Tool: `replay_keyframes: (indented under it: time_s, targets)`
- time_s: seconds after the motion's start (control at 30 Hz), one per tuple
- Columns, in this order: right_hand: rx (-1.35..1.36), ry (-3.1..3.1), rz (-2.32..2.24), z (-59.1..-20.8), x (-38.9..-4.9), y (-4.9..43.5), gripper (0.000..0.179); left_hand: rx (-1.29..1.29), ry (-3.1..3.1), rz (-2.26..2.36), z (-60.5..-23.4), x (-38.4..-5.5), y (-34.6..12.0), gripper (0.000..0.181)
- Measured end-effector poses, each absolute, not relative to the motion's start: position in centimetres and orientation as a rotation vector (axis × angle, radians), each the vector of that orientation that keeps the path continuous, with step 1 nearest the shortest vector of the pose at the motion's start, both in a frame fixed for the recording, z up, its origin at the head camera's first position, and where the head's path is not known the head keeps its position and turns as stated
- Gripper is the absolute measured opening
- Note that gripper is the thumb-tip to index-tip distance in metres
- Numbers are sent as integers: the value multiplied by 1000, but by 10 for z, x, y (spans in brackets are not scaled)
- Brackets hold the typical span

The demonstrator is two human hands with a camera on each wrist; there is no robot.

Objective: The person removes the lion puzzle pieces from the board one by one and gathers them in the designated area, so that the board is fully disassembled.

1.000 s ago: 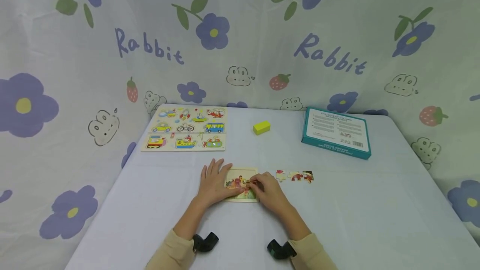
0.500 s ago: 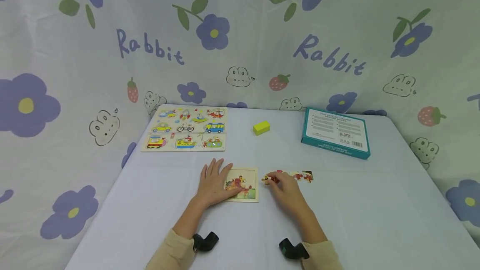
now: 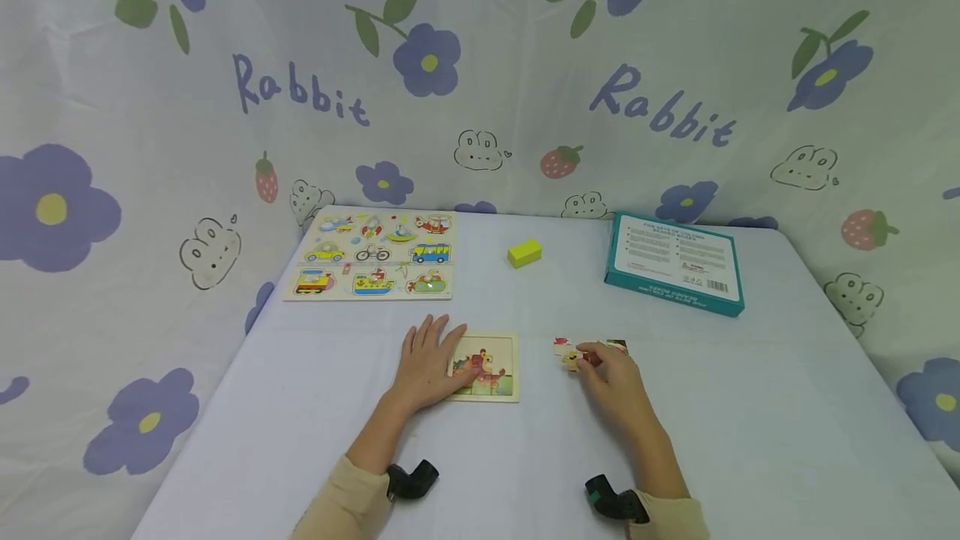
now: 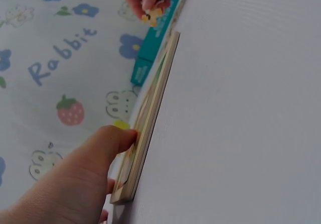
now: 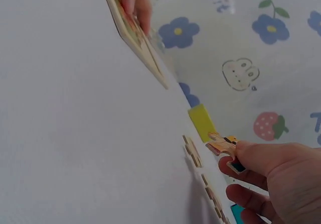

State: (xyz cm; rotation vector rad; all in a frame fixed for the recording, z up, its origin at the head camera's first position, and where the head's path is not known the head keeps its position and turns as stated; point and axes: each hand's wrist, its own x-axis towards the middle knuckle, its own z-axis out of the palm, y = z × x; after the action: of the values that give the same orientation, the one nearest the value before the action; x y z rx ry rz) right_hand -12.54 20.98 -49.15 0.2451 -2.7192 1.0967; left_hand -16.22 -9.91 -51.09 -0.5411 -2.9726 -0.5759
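My right hand [image 3: 617, 377] pinches a jigsaw piece [image 5: 223, 146] between thumb and fingers, above the loose jigsaw pieces right of the board. In the right wrist view the piece is tilted and clear of the cloth. A small wooden puzzle board [image 3: 504, 357], with a reddish animal picture partly filled in, lies flat in front of me. My left hand [image 3: 426, 361] rests on its left side, fingers spread and thumb [image 4: 118, 139] pressing the picture. That hand covers the board's left edge. Loose pieces [image 5: 193, 151] lie in a row, partly hidden behind the right hand in the head view.
A peg puzzle board [image 3: 367, 257] with vehicles lies at the back left. A yellow block [image 3: 524, 253] stands at the back middle, and a teal box [image 3: 675, 261] lies at the back right. A patterned curtain [image 3: 480, 90] hangs behind the white-covered table [image 3: 750, 423].
My right hand has moved right with the jigsaw piece, from over the puzzle board to over the loose pieces. The left hand has stayed on the board.
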Motion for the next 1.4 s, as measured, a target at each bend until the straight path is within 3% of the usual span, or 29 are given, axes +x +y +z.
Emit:
replay_keyframes:
  time_s: [0.6, 1.4]
  targets:
    - [-21, -2805, 1047, -496, -110, 256, 19, -590, -2951, -544, -512, -162, -100, 73]
    - [127, -2722, 886, -510, -115, 269, 14, -584, -3010, -541, -510, -163, -102, 74]
